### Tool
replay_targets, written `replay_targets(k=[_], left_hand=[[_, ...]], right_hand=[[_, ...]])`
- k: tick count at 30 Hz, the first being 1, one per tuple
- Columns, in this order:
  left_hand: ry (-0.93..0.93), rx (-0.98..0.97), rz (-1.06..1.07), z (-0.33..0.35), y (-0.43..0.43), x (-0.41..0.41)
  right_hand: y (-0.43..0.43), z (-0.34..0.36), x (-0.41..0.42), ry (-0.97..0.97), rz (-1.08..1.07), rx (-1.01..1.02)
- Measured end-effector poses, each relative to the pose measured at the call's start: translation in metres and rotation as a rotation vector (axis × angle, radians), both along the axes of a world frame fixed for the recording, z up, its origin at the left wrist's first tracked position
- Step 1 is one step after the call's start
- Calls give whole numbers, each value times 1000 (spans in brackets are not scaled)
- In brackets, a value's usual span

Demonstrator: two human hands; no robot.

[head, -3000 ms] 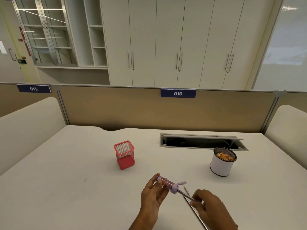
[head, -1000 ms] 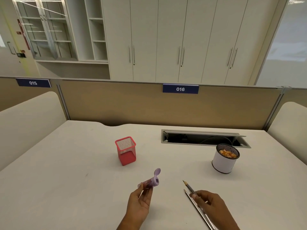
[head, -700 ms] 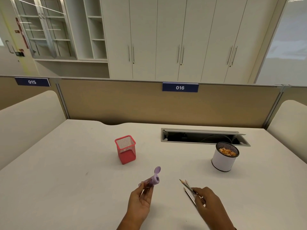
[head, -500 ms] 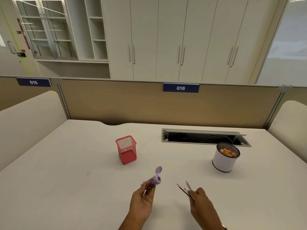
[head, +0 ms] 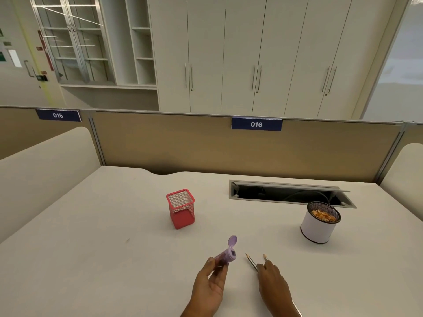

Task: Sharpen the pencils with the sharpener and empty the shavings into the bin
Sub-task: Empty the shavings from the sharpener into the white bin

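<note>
The left hand holds the purple sharpener. Its thumb and fingers are curled round the bottom end. The sharpener points up and away, and its little round lid is flipped open.

The right hand lies just beside it, back up, on top of two pencils on the table. The two sharp tips poke out past the fingers. I cannot tell if the fingers pinch the pencils or only press on them.

Farther out, a red mesh cup stands upright to the left. To the right stands the white round bin with a dark rim. Orange and tan shavings lie in it. Behind the bin, a long slot in the table is open, and dark cables show inside.

On the brown wall at the back of the table, a blue sign reads "016". Another blue sign, far left, reads "015".
</note>
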State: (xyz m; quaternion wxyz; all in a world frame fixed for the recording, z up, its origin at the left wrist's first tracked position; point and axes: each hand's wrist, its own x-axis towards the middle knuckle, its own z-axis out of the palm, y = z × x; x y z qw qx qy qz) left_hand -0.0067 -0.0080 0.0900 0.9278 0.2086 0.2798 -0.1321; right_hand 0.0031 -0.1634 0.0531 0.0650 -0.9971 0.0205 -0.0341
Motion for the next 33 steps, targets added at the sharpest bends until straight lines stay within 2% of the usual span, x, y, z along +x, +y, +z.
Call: replay_targets(k=[2,6,7,12,17,21,29,33], left_hand=[[11,-31,5,1,-1,-1],[21,-118,28,-1,-3,1],[33,-145,28,-1,-3,1],[61,-214,-27,-2,-5,-1],[59,-236,-126,-2,-11,-3],[54,-240,-161,-1,-20,-7],[-9,-214,-259,-1,-29,-14],[-17,-203,-282,0,-31,-14]], right_hand=[[-2,2,-2,-24,63,-29],[-1,7,-4,-74,59,8],[-1,11,-6,-31,93,84],[7,32,-14,-112,158,644],[17,58,-28,-107,387,806],[26,70,-25,-57,352,893],[24,70,-24,-134,191,1027],[20,68,-20,-113,151,1083]])
